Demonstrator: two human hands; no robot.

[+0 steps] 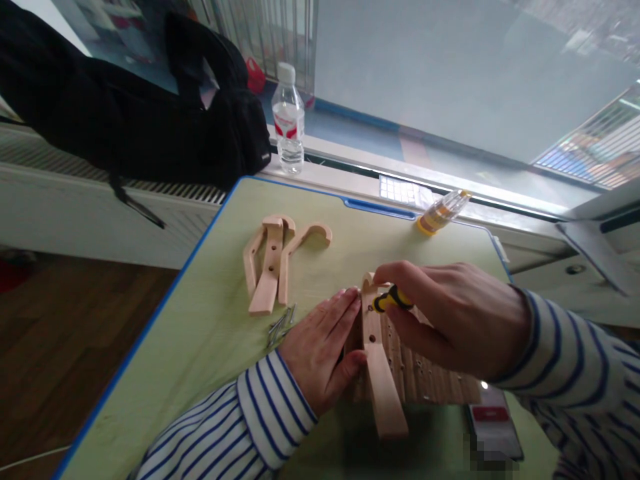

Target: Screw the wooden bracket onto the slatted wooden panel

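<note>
Tabletop (205, 333) bears three hooks (273, 260); right fingers (403, 275) grip one screwdriver (395, 299), left fingers (336, 309) spread against another hook (387, 393).

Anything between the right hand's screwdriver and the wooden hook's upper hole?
Nothing visible: the right hand holds the yellow-and-black screwdriver with its working end at the upper hole of the wooden hook. The left hand lies beside, off that hole.

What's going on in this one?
A person at a table holds a yellow and black screwdriver in the right hand, its end at the upper hole of a wooden hook. The hook lies across a brown board, with the left hand laid flat along its edge. Three more hooks and a few loose screws lie to the left.
</note>
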